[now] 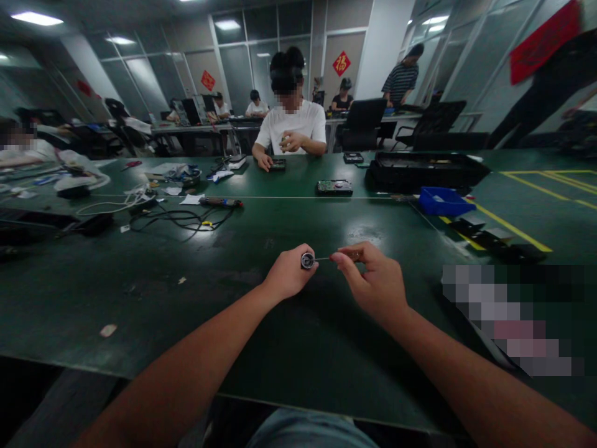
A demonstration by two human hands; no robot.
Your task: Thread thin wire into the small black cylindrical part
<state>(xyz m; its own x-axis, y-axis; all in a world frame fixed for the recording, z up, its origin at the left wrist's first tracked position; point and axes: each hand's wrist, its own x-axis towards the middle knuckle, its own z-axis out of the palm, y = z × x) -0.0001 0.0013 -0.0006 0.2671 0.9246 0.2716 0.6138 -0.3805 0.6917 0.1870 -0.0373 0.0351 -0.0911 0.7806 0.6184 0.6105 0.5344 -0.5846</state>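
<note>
Above the counter [186, 323], the left hand [286, 274] has its grip closed around a small dark cylinder [307, 261], round end facing back towards the wearer. The right hand [385, 283] has a thin screwdriver [355, 254] pinched in its grip, the shaft running leftwards, roughly crosswise to the cylinder, which lies directly left of that grip. From here I can't tell whether the tip touches the rim.
</note>
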